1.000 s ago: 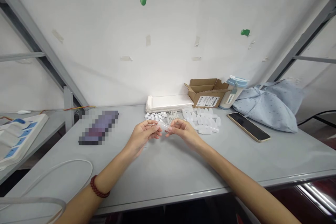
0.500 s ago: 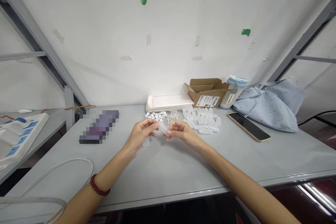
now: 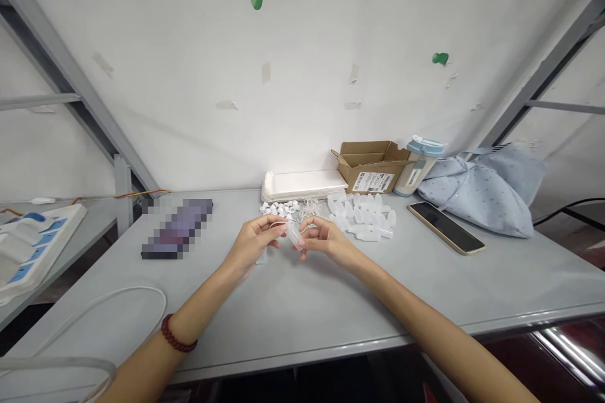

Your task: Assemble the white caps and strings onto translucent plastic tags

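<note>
Both hands meet above the middle of the grey table. My right hand pinches a small clear plastic tube, tilted, between thumb and fingers. My left hand is closed in a pinch at the tube's upper end, on something too small to name. Another clear tube lies on the table under my left hand. Just beyond the hands lie several small white caps, a tangle of thin white loops and a pile of clear tubes.
A stack of white flat packs, an open cardboard box and a blue-lidded cup stand along the wall. A phone and a light blue cloth bag lie right. A blurred dark object and a clear hose lie left.
The hands have drawn slightly closer together and the tube has tilted more upright in my right hand. A tube now lies on the table under my left hand.
</note>
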The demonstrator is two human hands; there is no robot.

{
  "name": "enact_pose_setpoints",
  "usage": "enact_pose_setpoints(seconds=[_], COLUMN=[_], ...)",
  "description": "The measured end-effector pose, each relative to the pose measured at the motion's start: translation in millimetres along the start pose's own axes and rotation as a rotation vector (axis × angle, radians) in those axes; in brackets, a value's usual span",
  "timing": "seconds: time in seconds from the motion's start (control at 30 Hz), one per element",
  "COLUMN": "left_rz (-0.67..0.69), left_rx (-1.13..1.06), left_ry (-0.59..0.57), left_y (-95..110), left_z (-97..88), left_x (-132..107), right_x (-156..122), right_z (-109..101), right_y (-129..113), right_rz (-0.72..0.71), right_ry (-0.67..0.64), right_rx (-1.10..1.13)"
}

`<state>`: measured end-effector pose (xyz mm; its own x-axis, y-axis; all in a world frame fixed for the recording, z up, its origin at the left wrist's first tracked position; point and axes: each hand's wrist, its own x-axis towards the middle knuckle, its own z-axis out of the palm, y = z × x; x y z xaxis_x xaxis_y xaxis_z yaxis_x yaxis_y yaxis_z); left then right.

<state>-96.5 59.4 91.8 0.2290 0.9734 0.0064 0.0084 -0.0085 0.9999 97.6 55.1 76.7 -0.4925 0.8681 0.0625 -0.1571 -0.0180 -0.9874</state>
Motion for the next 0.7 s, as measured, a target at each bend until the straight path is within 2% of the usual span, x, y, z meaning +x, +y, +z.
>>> enact_pose_setpoints(seconds=[0.23,0.4,0.47,0.6,0.7], left_rz=[0.011,0.012,0.037,0.117,0.149], left_rx=[0.078,0.164,0.225,0.378,0.42], left_ry=[-0.091,-0.042,-0.027,-0.006,-0.003], left_y=[-1,4,5,3,0], left_z=[0.7,4.1,6.1,9.2,9.7], left_x=[-1,-4,-5,-6,-6], right_x=[-1,0,-1,-4,-4], right_z=[1,5,6,9,11], right_y=[-2,2,5,9,10], right_rz=[-0.011,-0.011,-0.043,-0.186,-0.257], right_ry=[0.005,0.032,0.053,0.137,0.154], right_rx=[-0.015,-0.079,-0.19,-0.561,-0.692])
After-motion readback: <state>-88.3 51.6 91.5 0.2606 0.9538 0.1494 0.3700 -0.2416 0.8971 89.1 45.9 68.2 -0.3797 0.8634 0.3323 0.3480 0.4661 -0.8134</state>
